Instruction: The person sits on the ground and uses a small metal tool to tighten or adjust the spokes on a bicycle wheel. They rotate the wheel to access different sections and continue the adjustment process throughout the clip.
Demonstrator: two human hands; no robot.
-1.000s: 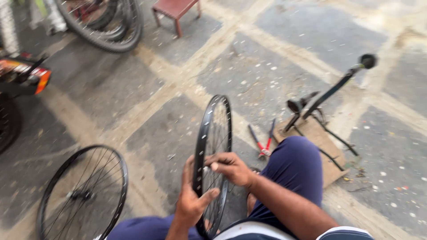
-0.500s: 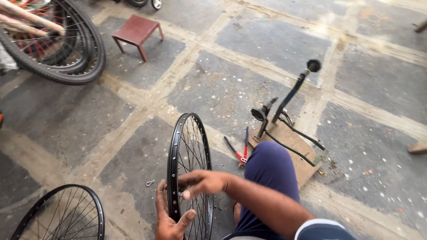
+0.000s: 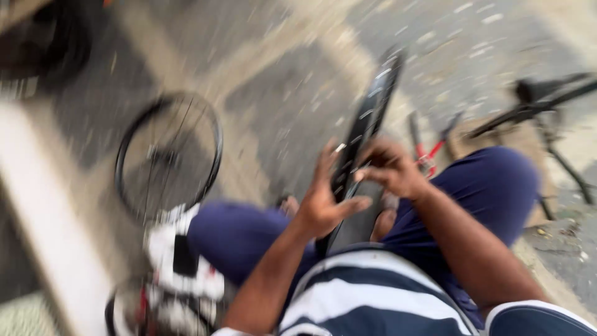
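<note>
The whole view is smeared by motion — no edge is crisp; the left hand (image 3: 323,202) covers part of the black wheel rim (image 3: 367,134), whose lower arc is hidden behind the striped shirt (image 3: 373,292) and knees; whatever the right hand (image 3: 388,168) pinches is too blurred to tell; the spoked wheel (image 3: 168,155) on the ground has spokes melted into grey; the red-handled tool (image 3: 429,152) is half hidden by the thigh; the black stand (image 3: 541,102) is cut off at the right edge — its shape unclear.
</note>
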